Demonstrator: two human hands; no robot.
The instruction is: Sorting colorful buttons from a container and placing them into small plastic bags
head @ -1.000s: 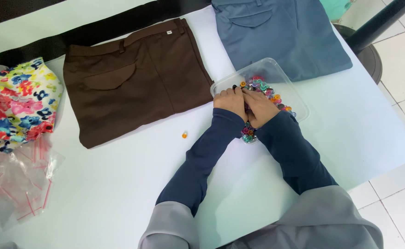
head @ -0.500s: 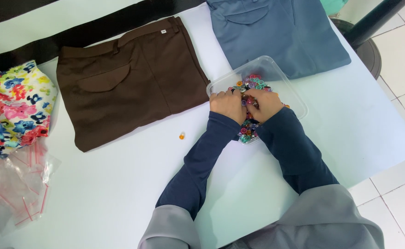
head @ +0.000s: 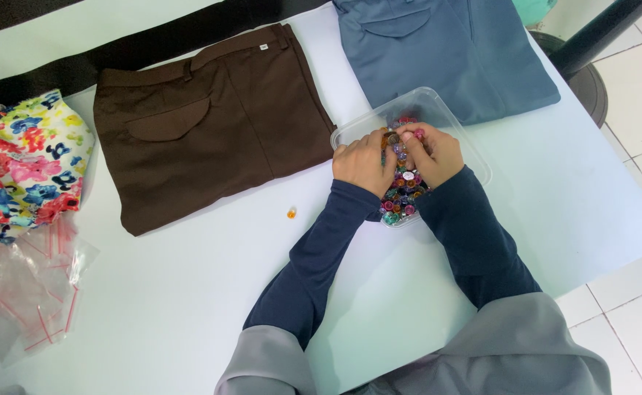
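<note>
Both hands, left point(head: 361, 162) and right point(head: 430, 152), pinch coloured buttons point(head: 403, 192) inside the clear tub point(head: 461, 135).

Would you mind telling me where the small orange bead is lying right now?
In the head view the orange bead lies loose on the white table, just left of the left forearm and below the brown trousers.

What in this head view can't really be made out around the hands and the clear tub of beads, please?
- Fingertips of left hand and right hand: curled into the clear tub; any grip is hidden.
- Beads: too small to identify.
- Blue trousers: cut off by the top edge.
</note>
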